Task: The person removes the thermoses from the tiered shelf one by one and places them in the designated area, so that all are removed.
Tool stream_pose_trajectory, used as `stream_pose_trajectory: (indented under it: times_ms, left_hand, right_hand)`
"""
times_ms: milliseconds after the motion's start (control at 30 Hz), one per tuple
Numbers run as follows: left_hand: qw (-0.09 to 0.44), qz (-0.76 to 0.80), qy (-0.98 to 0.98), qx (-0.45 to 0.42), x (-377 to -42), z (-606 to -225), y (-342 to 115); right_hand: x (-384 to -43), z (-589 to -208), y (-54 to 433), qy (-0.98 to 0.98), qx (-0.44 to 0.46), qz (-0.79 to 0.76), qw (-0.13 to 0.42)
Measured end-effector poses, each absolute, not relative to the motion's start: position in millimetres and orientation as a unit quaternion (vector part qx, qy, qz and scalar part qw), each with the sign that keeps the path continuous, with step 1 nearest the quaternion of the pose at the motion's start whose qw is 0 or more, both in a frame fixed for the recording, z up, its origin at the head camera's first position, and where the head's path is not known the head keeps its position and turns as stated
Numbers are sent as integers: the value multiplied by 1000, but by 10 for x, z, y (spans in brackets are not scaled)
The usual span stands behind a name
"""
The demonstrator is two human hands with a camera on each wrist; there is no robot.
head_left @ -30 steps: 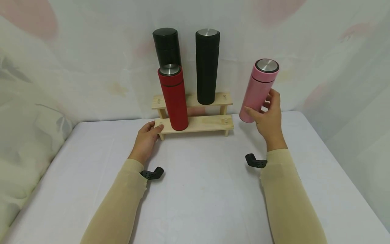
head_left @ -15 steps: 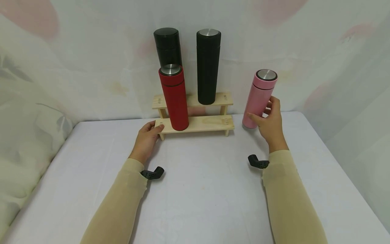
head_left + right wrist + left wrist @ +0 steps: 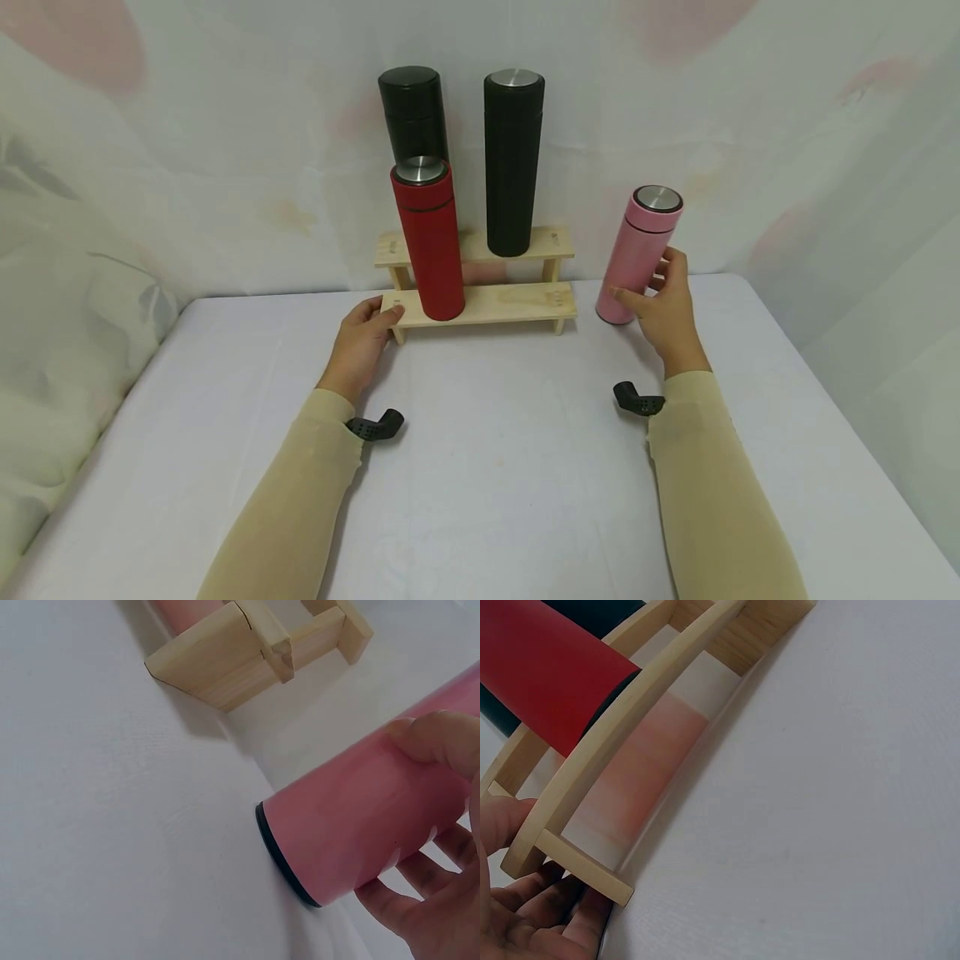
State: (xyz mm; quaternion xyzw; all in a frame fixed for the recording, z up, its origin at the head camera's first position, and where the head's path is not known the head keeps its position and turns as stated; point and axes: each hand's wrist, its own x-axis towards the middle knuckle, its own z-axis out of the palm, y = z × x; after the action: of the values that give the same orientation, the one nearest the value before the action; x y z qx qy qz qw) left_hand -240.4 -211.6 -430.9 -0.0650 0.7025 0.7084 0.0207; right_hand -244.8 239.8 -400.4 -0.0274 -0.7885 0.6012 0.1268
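Note:
My right hand grips a pink thermos bottle with a steel lid top, thumb on one side and fingers round the other. In the right wrist view the dark base of the pink thermos is right at the white tabletop. My left hand holds the left end of a two-step wooden rack, thumb on top of the lower step and fingers beneath, as the left wrist view shows. A red thermos stands on that lower step, towards its left.
On the rack's upper step stand a black thermos with a steel top and, partly hidden behind the red one, an all-black thermos. A pale cloth backdrop rises behind the white table.
The pink thermos has come down in my right hand to the tabletop, right of the rack. My left hand has stayed on the rack's end.

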Motion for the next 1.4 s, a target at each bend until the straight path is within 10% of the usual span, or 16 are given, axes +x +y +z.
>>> stream_pose_trajectory:
  times_ms: [933,1400]
  left_hand:
    - [18,701,711,-62,-2357,-4268,-2132]
    - [18,705,706,-59,-2353,-4251,-2109]
  right_hand:
    - [-2440,-4015,2408,-787,-27,607,108]
    - [-2375,-3755,2520,-703,-20,685,191]
